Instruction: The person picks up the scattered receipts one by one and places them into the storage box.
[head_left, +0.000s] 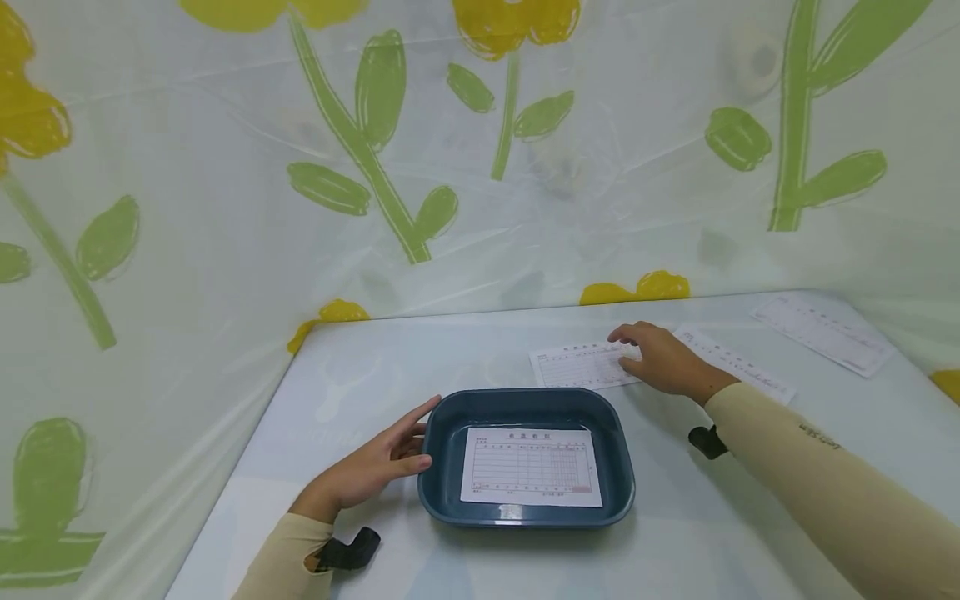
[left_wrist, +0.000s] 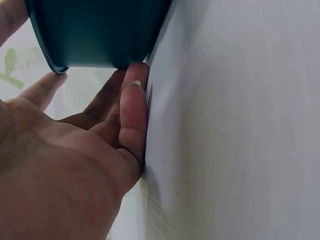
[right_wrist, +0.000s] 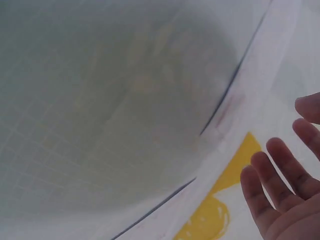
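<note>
1. While the loose form (head_left: 573, 367) lies just beyond tray's (head_left: 525, 518) far rim, its long axis runs approx. along that rim.
2. R hand (head_left: 663, 358), nearer, is over form's R end, fingers parted, holding nothing; contact unclear.
3. L hand (head_left: 375, 462), tray's L side: fingers relaxed, touching rim.

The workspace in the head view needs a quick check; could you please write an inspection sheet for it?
Surface: white tabletop showing faint reflections
Job's things: dark blue tray with a printed form lying inside; three loose forms beyond it and to the right
Clutter: nothing seen
Grips: left grip touches the tray's left side; right grip is over the leftmost loose form, holding nothing
Cables: nothing seen
Surroundings: floral white curtain
</note>
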